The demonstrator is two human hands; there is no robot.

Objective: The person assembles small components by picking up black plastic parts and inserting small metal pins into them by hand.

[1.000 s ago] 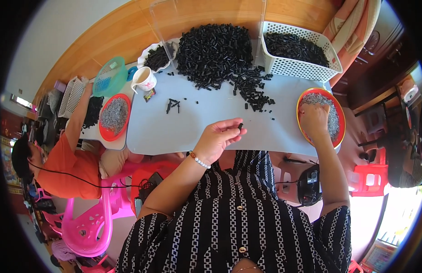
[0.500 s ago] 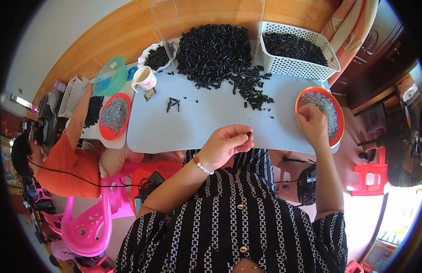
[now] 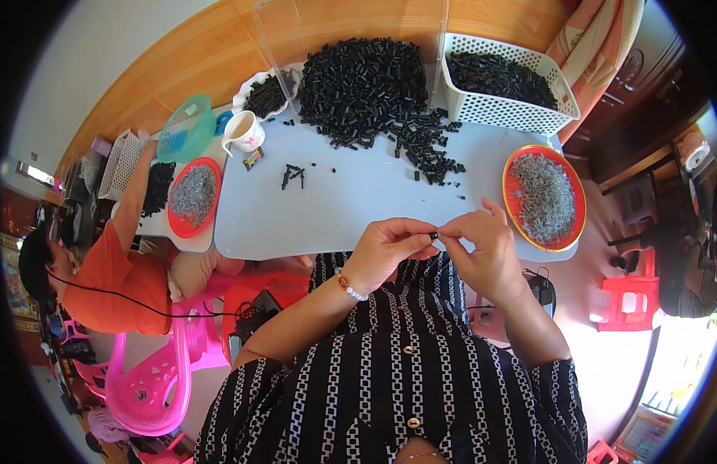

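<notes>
A: Where is the black piece, and how do you have it?
B: Right of centre in the frame, above your lap. Your left hand has it pinched between thumb and finger, one end poking out, probably to leave that end free for the other hand.
A: And your right hand?
B: Its thumb and finger come together at that end; whether they grip anything, I cannot tell. The dish of grey bits, at right, and the black heap, top centre, seem placed within your reach.
A: Any writing near you?
B: The small packet, upper left, looks printed, but too small to read.
</notes>
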